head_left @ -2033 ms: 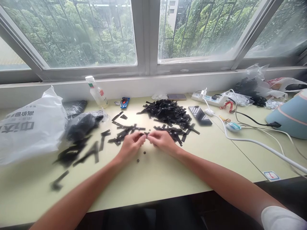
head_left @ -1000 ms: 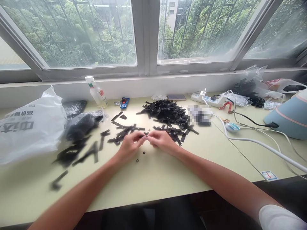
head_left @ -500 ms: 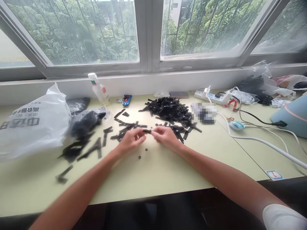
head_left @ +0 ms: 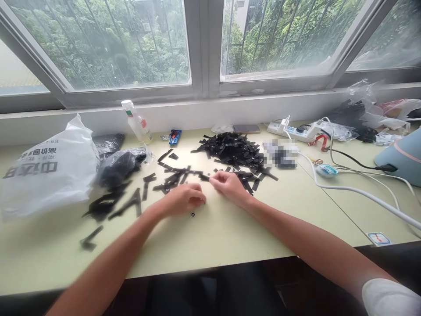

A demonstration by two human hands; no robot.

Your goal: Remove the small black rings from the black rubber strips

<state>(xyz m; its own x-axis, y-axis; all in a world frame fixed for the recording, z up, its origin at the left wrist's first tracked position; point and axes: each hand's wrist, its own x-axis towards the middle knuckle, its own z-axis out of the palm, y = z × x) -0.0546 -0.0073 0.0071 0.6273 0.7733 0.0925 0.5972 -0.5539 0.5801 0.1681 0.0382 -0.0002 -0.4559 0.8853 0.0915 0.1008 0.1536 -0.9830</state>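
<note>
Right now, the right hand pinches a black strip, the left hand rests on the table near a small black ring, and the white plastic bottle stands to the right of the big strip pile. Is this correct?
Not quite. In the head view, the white plastic bottle stands to the left of the big strip pile, by the window sill. The rest holds: the right hand pinches a black strip, and the left hand rests on the table near the small black ring.

Table (head_left: 210,245): black strips (head_left: 235,149), prob. fabric.

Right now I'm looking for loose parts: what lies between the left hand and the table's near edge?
In the head view, one small black ring lies just before the left hand; beyond it, bare table.
</note>
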